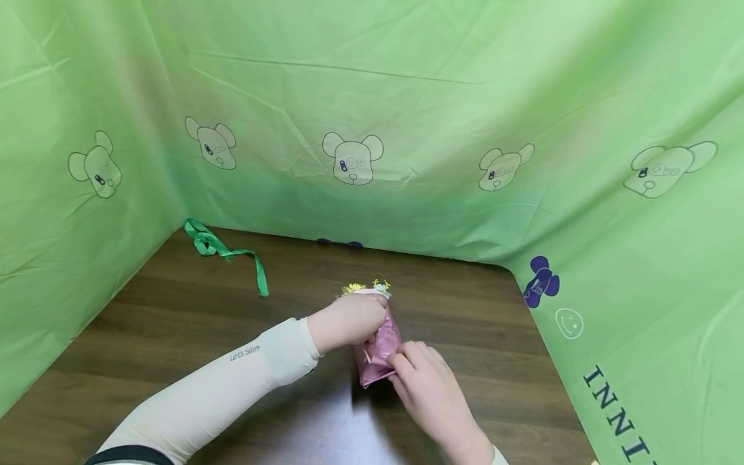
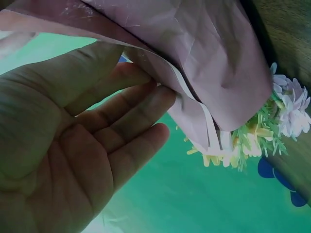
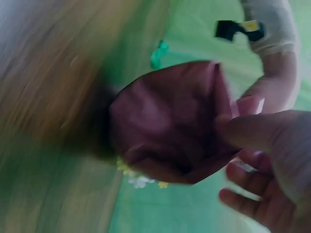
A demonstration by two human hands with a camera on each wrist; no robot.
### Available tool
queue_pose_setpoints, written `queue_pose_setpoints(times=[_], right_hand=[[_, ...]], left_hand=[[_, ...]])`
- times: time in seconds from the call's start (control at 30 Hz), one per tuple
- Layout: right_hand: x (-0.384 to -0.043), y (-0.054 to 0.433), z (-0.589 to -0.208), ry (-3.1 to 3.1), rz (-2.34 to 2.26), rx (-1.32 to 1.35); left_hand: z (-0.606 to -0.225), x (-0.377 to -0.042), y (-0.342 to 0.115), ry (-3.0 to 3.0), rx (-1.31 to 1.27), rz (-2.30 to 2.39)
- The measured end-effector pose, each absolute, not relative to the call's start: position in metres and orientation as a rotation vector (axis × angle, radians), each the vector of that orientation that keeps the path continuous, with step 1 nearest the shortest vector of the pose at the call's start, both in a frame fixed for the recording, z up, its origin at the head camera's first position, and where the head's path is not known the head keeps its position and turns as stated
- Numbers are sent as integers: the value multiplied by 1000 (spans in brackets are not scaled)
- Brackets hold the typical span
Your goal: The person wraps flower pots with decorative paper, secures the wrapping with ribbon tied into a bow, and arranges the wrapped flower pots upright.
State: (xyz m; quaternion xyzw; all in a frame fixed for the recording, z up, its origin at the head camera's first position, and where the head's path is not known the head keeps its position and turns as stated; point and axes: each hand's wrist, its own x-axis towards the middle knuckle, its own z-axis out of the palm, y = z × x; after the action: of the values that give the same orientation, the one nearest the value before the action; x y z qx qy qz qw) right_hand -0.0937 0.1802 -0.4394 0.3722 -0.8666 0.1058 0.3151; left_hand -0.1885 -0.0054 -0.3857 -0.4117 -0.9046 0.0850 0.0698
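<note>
A small bouquet wrapped in shiny pink paper [image 1: 378, 352] lies on the wooden table, its yellow and white flowers [image 2: 291, 104] showing at the far end. My left hand [image 1: 351, 318] lies over the upper part of the wrap; in the left wrist view its thumb and index finger pinch the paper's edge, the other fingers bent beneath. Down at the near end, my right hand [image 1: 429, 387] pinches the wrap's right corner between thumb and fingers. The right wrist view, blurred, shows the paper [image 3: 165, 116] gathered by that thumb. The stems are hidden inside.
A green ribbon [image 1: 209, 244] lies loosely curled on the table [image 1: 279, 268] at the back left. Green cloth [image 1: 430, 213] printed with bear heads hangs behind and on both sides, meeting the tabletop's edges.
</note>
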Motion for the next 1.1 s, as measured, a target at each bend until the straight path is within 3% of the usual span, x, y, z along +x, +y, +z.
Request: queue_pose_setpoints(times=[0.2,0.47,0.63,0.77,0.97,1.1], right_hand=[[-101,182,-442,-2018,71,1261],[-101,187,-445,-1973,-147,1351],[-106,190,-435,-2173,171,1396],[-118,198,-426,-2344,677,1266],[-149,198,-426,-2536,1168,797],[-165,190,-437,-2545,1161,854]], left_hand=[[-387,-189,-2,-2705,-1245,257],[-399,-197,-10,-2774,-1232,57],[-412,-195,-24,-2810,-1235,-157],[-426,-192,-34,-2747,-1273,-348],[-440,-191,-43,-2683,-1249,-569],[-440,-190,-44,-2664,-1240,-590]])
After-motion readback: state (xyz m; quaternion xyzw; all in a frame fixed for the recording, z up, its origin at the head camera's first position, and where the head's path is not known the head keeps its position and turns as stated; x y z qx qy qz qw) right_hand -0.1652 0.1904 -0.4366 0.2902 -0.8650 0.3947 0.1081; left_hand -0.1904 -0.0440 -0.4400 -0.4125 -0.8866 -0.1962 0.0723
